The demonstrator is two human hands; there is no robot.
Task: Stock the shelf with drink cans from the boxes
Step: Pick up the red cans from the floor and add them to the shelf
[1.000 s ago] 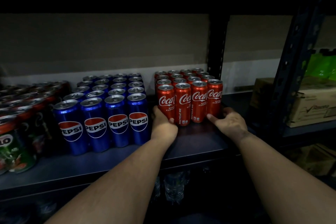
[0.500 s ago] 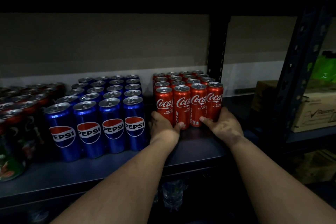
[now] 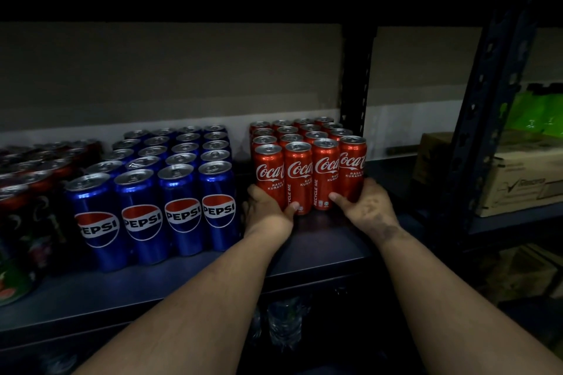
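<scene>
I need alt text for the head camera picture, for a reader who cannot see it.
A person's left hand and right hand grip the front row of a block of red Coca-Cola cans on a dark shelf. Blue Pepsi cans stand to its left, with a gap between; a cardboard box sits further right.

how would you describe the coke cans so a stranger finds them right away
On the dark metal shelf, go right past the blue Pepsi cans. The Coca-Cola cans stand beside the upright post, with the left hand and right hand gripping their front row. They alone are bright red with white script.
</scene>
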